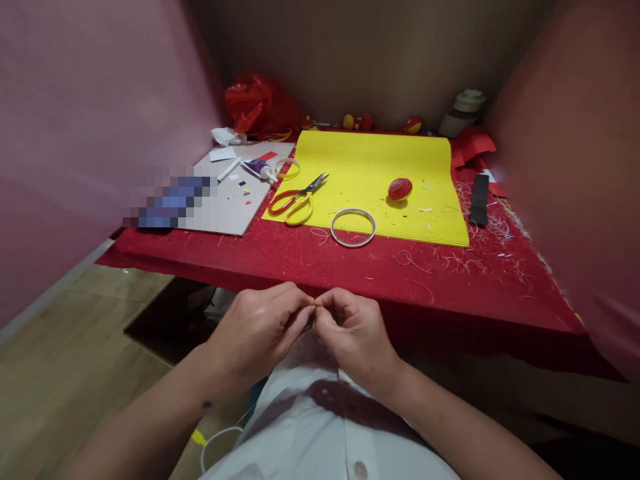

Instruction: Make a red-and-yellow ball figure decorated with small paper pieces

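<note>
My left hand (267, 320) and my right hand (353, 330) meet at the fingertips, in front of the red table's near edge. Each pinches thumb against forefinger. Whatever sits between the fingertips is too small to name; a bit of something dark shows just beneath them. Beyond the hands, a silver ring (353, 228) lies partly on the yellow corrugated sheet (360, 160). Scissors (300, 200) with one red and one yellow handle rest half open on the sheet's left side. A red coiled paper piece (400, 189), rounded like a disc, stands on the sheet's right part.
A grey board (225, 213) holds a purple glue tube (260, 169) and paper scraps. A yellowish ring (288, 168) lies beside the tube. At the back are a red plastic bag (260, 103) and a jar (463, 110). A black strip (480, 200) lies right, among thread scraps.
</note>
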`<state>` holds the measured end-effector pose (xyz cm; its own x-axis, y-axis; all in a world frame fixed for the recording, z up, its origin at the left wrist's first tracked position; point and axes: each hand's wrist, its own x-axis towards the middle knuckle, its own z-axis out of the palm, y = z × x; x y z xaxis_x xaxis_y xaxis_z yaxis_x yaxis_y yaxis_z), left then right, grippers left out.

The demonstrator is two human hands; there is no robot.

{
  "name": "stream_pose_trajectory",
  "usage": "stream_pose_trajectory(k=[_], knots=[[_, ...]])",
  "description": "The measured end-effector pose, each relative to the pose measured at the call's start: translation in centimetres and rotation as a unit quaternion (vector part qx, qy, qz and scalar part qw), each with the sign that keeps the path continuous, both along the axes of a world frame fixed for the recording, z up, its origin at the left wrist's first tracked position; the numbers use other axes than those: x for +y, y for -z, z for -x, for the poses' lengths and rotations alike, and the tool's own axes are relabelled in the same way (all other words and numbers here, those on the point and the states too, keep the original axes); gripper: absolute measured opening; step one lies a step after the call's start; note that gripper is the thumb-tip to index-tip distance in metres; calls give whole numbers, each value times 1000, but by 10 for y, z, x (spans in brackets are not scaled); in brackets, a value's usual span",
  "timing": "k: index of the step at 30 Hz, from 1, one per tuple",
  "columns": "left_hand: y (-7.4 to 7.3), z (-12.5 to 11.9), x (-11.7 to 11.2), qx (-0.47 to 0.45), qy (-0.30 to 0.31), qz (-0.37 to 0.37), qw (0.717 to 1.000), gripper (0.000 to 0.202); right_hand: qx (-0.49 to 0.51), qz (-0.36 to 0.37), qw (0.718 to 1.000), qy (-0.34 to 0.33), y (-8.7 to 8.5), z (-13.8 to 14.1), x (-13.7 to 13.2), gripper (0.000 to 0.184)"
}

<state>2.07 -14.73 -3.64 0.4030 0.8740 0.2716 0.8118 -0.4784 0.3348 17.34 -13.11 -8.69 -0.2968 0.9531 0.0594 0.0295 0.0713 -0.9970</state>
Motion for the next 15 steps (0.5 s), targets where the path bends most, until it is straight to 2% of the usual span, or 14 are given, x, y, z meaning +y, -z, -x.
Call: stream_pose_trajectory(k=[7, 15], knots=[[8, -2, -2, -4, -1, -13, 1000, 18, -15, -5, 1000, 14, 2, 2, 0, 11], [9, -3, -3, -15, -12, -20, 1000, 17, -25, -13, 999, 25, 4, 1, 0, 11]])
